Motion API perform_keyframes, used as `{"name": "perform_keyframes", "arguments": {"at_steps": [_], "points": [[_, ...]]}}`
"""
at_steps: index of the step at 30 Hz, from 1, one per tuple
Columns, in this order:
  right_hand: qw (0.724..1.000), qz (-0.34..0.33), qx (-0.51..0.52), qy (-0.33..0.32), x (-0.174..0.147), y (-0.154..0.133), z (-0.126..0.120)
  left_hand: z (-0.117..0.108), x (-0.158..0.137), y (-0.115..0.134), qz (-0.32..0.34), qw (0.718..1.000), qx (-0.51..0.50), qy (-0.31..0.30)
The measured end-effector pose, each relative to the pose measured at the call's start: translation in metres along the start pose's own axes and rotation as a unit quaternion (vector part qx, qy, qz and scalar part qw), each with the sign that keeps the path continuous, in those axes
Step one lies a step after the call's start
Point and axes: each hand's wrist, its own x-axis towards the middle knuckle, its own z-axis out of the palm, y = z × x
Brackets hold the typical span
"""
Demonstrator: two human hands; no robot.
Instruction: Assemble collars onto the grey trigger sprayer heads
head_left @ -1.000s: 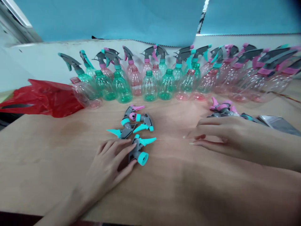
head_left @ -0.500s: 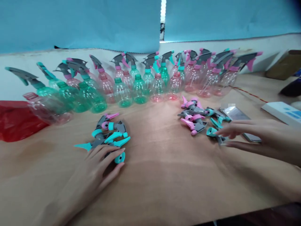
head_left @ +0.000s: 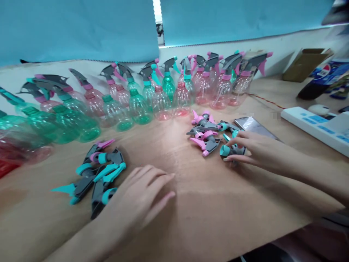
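My left hand (head_left: 148, 193) hovers low over or rests on the table, fingers stretched with the thumb apart, holding nothing. Beside it lies the left heap of grey trigger spray heads (head_left: 88, 182) with teal and pink parts. On the right, my right hand (head_left: 256, 149) has its thumb and fingers around a grey spray head with a teal collar (head_left: 225, 150); the fingers partly hide it. Just left of that hand, a second heap of spray heads (head_left: 208, 127), mostly pink and grey, lies on the table.
Rows of clear green and pink bottles (head_left: 160, 103) stand along the wall, some with spray heads on. A phone (head_left: 252, 125), white power strip (head_left: 313, 125), brown box (head_left: 302, 65) and dark drink bottle (head_left: 313, 85) are at the right. Red plastic (head_left: 8, 165) lies far left.
The view has turned to the right. My left hand has come off the left heap, moving right with nothing in it. My right hand has closed around a teal-collared spray head.
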Motion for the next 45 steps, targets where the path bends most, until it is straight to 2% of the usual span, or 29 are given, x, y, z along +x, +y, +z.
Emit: {"name": "perform_keyframes", "arguments": {"at_steps": [3,8,12,15,17,22,25,29,31,33,36,38,42,45], "points": [[1.000,-0.003,0.003,-0.013,0.002,-0.005,0.006,0.012,0.034,0.014,0.040,0.997,-0.046,-0.047],[0.997,-0.030,0.032,-0.056,-0.004,-0.020,0.003,0.028,0.064,0.019,0.060,0.992,-0.108,-0.031],[0.997,-0.020,0.026,-0.070,-0.002,-0.021,0.000,0.031,0.082,0.004,0.052,0.992,-0.116,-0.001],[0.998,0.001,0.007,-0.066,0.003,-0.012,0.000,0.034,0.099,-0.014,0.036,0.997,-0.062,0.011],[0.998,0.013,-0.002,-0.064,0.007,-0.004,0.000,0.039,0.111,-0.025,0.031,0.999,-0.021,0.012],[0.997,0.038,-0.010,-0.067,0.010,0.012,-0.008,0.051,0.131,-0.038,0.051,0.998,-0.024,-0.009],[0.997,0.047,0.002,-0.065,0.015,0.009,-0.019,0.047,0.127,-0.036,0.067,0.997,-0.028,-0.013],[0.996,0.069,0.043,-0.039,0.031,-0.010,-0.033,0.023,0.104,-0.023,0.086,0.995,-0.036,0.024],[0.995,0.047,0.072,-0.052,0.041,-0.022,-0.036,0.009,0.090,-0.016,0.117,0.992,-0.031,0.045],[0.990,-0.002,0.109,-0.090,0.048,-0.034,-0.038,-0.003,0.076,-0.011,0.115,0.992,-0.012,0.055],[0.978,-0.063,0.155,-0.126,0.056,-0.053,-0.037,-0.016,0.055,-0.010,0.075,0.994,-0.049,0.060],[0.975,-0.082,0.173,-0.113,0.060,-0.066,-0.036,-0.022,0.044,-0.011,0.037,0.987,-0.145,0.058],[0.955,-0.158,0.226,-0.108,0.065,-0.087,-0.035,-0.022,0.028,-0.016,-0.071,0.935,-0.338,0.080],[0.938,-0.228,0.245,-0.091,0.067,-0.099,-0.034,-0.009,0.020,-0.019,-0.126,0.923,-0.352,0.089]]}}
